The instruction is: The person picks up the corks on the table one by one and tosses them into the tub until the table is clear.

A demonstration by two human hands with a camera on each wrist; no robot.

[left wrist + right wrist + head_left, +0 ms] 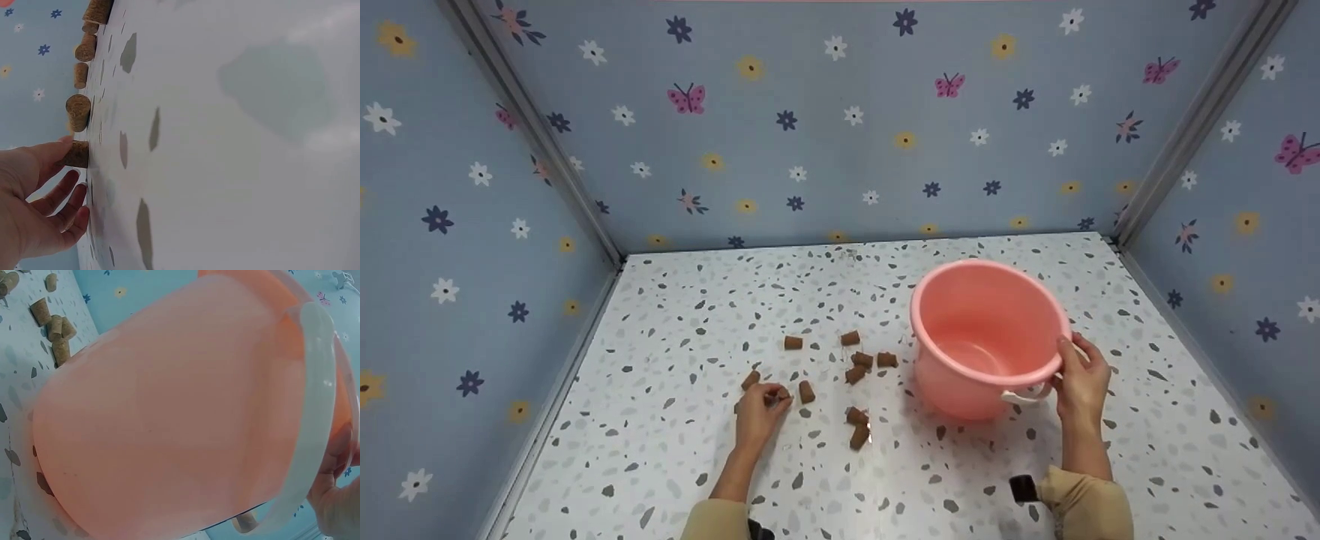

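My left hand [757, 416] is low over the table at left, its thumb and fingertips around a brown cork [77, 154] that stands at the table surface. Another cork [751, 380] lies just beyond the hand, and one more cork [807, 391] lies to its right. My right hand [1082, 379] grips the rim of a pink bucket [967, 390] on its right side, beside the white handle [318, 399]. Tilted, the bucket shows its inside toward the head camera, with no corks visible in it.
Several loose corks [862, 361] are scattered between the left hand and the bucket, two of them [856, 415] close together nearer the front. The speckled table [675, 315] is bounded by flowered panels [840, 120] at the back and both sides.
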